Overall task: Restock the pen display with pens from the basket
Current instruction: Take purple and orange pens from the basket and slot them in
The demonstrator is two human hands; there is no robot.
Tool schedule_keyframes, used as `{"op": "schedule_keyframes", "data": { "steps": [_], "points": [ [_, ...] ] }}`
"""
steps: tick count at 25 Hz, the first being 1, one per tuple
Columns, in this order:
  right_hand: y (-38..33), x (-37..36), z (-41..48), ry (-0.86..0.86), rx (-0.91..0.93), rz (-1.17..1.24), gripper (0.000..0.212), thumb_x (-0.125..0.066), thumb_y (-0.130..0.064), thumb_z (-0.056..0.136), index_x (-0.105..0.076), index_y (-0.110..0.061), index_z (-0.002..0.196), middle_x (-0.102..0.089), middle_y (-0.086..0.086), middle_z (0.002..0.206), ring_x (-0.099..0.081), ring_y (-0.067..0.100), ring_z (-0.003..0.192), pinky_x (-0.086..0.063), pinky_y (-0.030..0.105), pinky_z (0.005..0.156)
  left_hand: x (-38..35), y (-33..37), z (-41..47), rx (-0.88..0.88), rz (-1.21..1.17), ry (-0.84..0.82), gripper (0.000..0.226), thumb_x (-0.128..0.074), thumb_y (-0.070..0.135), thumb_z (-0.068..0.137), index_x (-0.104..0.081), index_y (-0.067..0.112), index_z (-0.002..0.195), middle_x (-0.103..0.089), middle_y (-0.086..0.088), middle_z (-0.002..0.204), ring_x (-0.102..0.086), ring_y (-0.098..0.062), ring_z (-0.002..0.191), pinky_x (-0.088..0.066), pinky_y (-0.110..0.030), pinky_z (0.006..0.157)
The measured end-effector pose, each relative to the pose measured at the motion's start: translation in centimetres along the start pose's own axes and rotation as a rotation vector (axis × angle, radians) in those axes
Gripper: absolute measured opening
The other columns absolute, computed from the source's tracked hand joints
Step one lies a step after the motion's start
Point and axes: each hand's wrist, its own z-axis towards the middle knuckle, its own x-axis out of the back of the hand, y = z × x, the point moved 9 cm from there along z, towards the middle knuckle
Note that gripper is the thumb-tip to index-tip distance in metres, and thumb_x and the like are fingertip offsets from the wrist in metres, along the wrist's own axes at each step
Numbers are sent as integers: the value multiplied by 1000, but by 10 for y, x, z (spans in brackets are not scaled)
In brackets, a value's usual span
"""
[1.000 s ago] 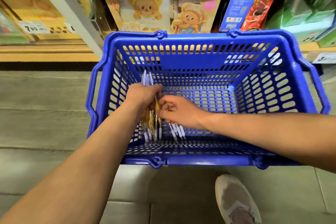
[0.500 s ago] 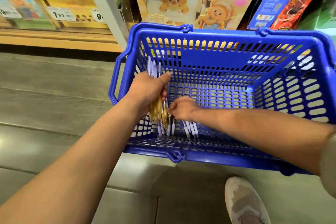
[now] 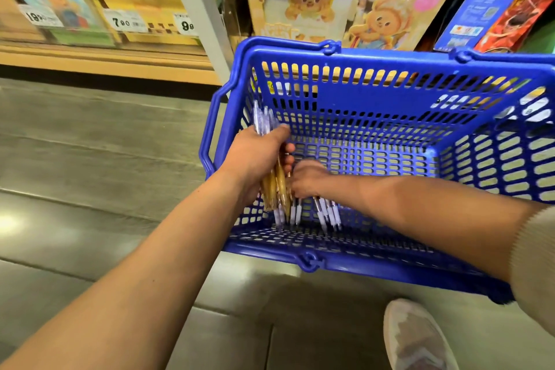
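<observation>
Lifted, left grip (image 3: 261, 156) clasps pen bundle (image 3: 277, 189); right grip (image 3: 306, 179), hold unclear, covers loose pens (image 3: 329, 213).

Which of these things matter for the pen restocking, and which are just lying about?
Job: blue basket, pen bundle gripped by left hand, loose pens in right hand.
Just there: bear boxes, price tags, shoe.
</observation>
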Motion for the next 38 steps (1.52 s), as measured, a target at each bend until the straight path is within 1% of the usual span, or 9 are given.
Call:
{"op": "schedule_keyframes", "data": {
  "steps": [5,10,14,20,23,26,31,35,38],
  "points": [
    [0,31,-37,157,2,301,15,-61,-31,97,-66,-18,103,-74,3,95,-73,16,86,-61,38,83,3,-10,16,9,74,144,18,-57,25,104,-63,8,102,-66,-6,73,-59,-19,61,-54,-33,58],
    [-17,62,-90,292,157,397,8,-56,-32,99,-61,-33,93,-71,-7,83,-71,5,77,-49,20,61,9,-14,30,17,230,287,41,-71,47,93,-66,7,99,-66,-8,76,-61,-23,65,-62,-46,66],
    [-22,69,-108,333,164,327,13,-56,-34,96,-61,-34,84,-67,-13,72,-70,14,75,-51,24,58,-11,-12,35,-17,295,167,53,-68,64,86,-54,12,85,-52,-8,72,-49,-23,68,-49,-37,63],
    [-39,78,-115,375,303,154,22,-58,-39,97,-59,-33,76,-60,-29,63,-57,-3,57,-39,8,51,-13,-7,36,-54,337,136,45,-83,41,83,-55,7,95,-57,-10,75,-51,-21,64,-46,-32,53],
    [-41,78,-113,366,320,249,25,-49,-49,101,-66,-35,89,-65,-29,72,-61,-6,57,-43,8,52,0,1,36,-98,316,213,18,-70,24,91,-63,7,94,-66,-9,81,-62,-26,71,-57,-41,66],
    [-30,83,-98,424,257,411,36,-40,-45,105,-66,-32,84,-69,-18,72,-63,-2,59,-45,15,60,8,1,36,-61,302,230,24,-62,24,95,-65,4,109,-72,-13,90,-68,-28,79,-61,-49,81],
    [2,42,-37,173,0,165,22,-59,-43,96,-70,-24,92,-69,-8,87,-65,9,80,-51,27,72,-15,7,26,30,47,-27,14,-55,9,101,-57,6,89,-55,-4,64,-53,-14,48,-50,-25,44],
    [6,1,1,78,-62,-61,29,-63,-42,93,-63,-22,73,-65,-6,87,-61,12,87,-47,24,80,-16,24,18,-41,37,-133,22,-69,18,97,-56,14,80,-49,0,61,-44,-10,46,-44,-23,43],
    [0,-18,13,81,-48,-42,26,-63,-37,97,-64,-17,81,-52,-7,76,-53,12,82,-44,25,79,-10,30,13,-65,16,-161,16,-69,19,97,-58,13,88,-49,1,63,-44,-9,48,-43,-23,44]
  ]
}}
